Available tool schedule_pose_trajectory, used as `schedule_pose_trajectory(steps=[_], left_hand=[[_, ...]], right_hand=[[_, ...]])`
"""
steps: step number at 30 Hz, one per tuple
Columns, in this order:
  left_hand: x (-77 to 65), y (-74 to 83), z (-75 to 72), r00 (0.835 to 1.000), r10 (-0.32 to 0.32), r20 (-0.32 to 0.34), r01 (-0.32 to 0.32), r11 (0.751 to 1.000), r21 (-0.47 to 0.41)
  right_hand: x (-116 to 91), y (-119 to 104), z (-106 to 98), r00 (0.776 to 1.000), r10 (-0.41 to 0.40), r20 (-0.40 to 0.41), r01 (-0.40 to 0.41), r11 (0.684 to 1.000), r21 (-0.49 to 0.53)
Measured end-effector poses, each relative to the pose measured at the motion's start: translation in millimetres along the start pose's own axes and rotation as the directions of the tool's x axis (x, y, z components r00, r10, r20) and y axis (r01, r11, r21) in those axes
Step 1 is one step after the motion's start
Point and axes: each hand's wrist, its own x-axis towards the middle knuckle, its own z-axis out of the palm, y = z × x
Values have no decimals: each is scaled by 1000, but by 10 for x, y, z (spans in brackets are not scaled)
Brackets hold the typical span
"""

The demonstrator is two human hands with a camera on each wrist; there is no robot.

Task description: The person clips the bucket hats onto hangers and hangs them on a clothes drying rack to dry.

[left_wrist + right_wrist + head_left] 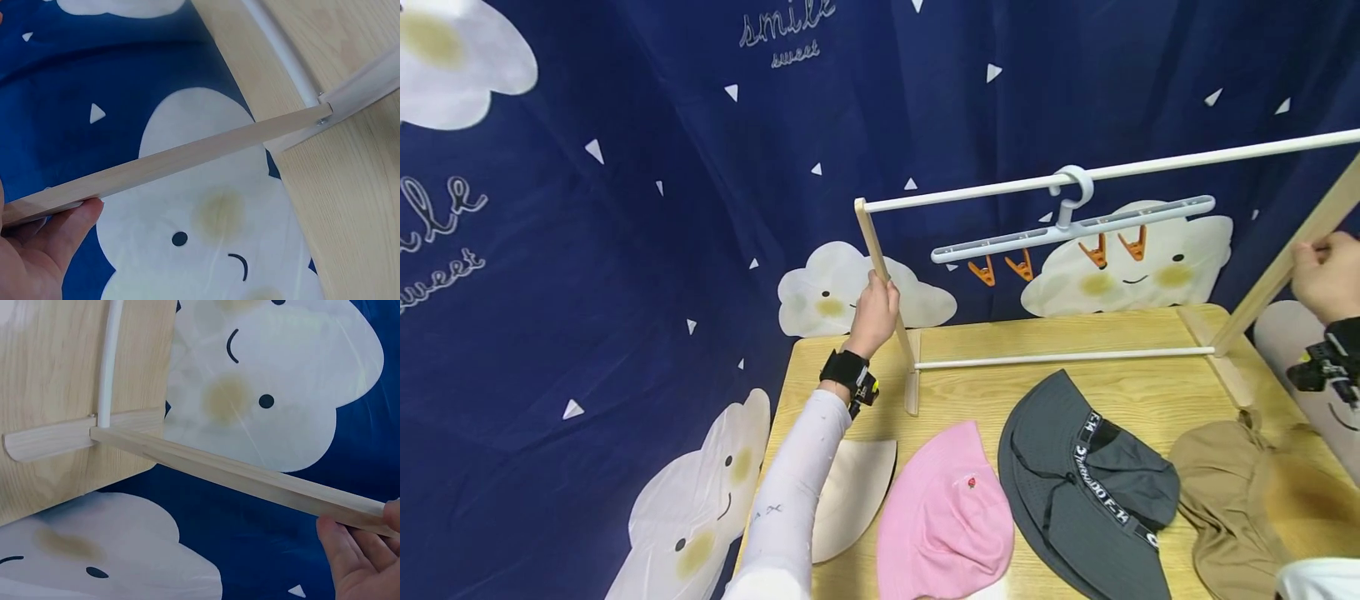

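A small garment rack with a white top rod point(970, 192) and wooden posts stands at the back of the table. My left hand point(874, 315) grips its left post point(871, 240) partway up; the thumb lies along the wood in the left wrist view. On the other side, my right hand point(1328, 279) holds the right post point(1270, 275), and its fingers wrap the wood point(250, 478) in the right wrist view. From the top rod hangs a pale blue hanger point(1120, 223) with several orange clips point(1019, 266), slightly tilted.
Across the front of the wooden table point(820, 367) lie a cream hat point(853, 496), a pink bucket hat point(947, 517), a dark grey hat point(1045, 433) with a lettered band, and a brown hat point(1217, 483). A navy curtain point(647, 275) with clouds hangs behind.
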Motion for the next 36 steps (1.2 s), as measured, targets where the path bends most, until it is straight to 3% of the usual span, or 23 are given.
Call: schedule_pose_trajectory(steps=[3, 7, 11, 22, 36], left_hand=[[-30, -50, -24, 1000, -8, -7, 8, 1000, -2], [-88, -148, -55, 998, -41, -38, 41, 999, 8], [-127, -233, -81, 996, -65, -69, 65, 998, 5], [-158, -311, -158, 995, -92, -47, 91, 995, -31], [-217, -440, -252, 995, -61, -77, 56, 996, -68]], right_hand=[[-58, -51, 19, 998, -59, -35, 55, 994, -98], [-123, -96, 129, 995, -85, -57, 77, 988, -131], [-171, -111, 219, 993, -99, -70, 91, 990, -107], [-262, -142, 244, 987, -136, -81, 129, 988, -88], [-329, -236, 351, 991, -122, -55, 117, 989, -92]])
